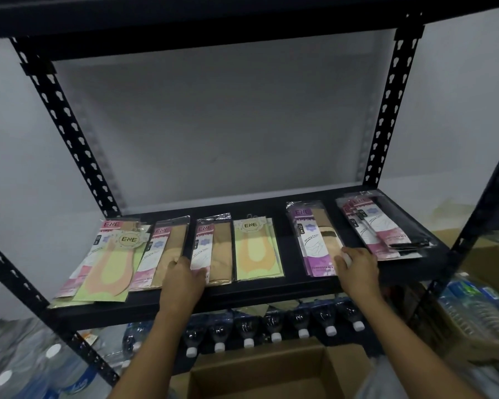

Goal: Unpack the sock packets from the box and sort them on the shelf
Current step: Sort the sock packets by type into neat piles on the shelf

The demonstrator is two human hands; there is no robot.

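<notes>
The left hand lays flat fingers on the shelf's pink packet; the right hand presses closed-together fingers on the purple packet.

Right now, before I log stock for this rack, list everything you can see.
shelf rack: one, black metal, against a pale wall
sock packet piles: six, pink, tan, yellow-green, purple and black, in a row on the shelf
water bottles: many, clear with white caps, on the level below and at both sides
cardboard box: one, brown, open, below in front
second cardboard box: one, brown, right of the rack
left hand: one, on the second and third piles from left
right hand: one, on the purple pile's near end
</notes>
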